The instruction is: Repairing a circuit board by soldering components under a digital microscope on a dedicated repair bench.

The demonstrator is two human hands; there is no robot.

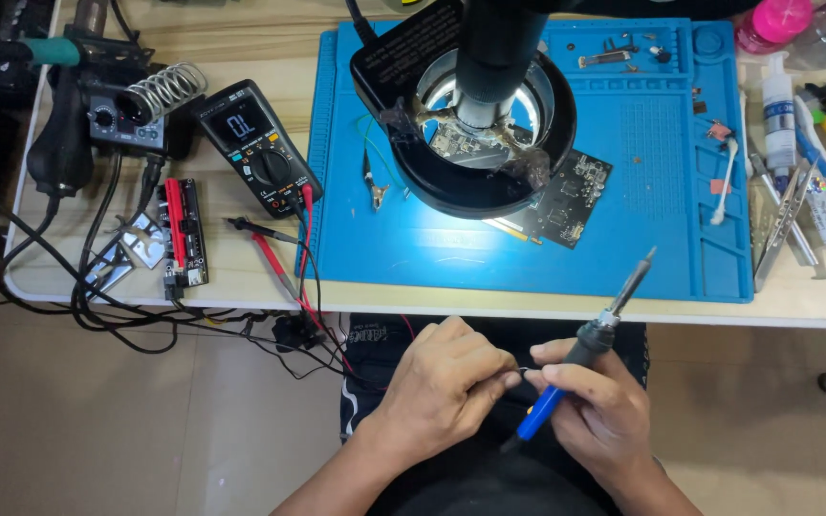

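1. Head view: both hands sit low in the picture, over the person's lap and just off the near edge of the table (241, 291); they meet fingertip to fingertip.
2. The right hand (597, 406) is clenched around a soldering iron (590, 339); its blue handle runs through the fist, the black barrel and metal tip angle up and to the right, clear of the blue mat (623, 229); the tip touches nothing.
3. The left hand (446, 382) is pinched shut, thumb and forefinger pressed on a thin wire (524, 371); the wire is too small to tell more than that it bridges the gap between the two hands.
4. On the mat, a dark circuit board (566, 205) lies partly under the ring lamp (475, 134), well apart from the hands.
5. Left of the mat stands a multimeter (255, 143) with red and black leads trailing toward the table edge; further left, a soldering stand (160, 91) with a coiled holder.
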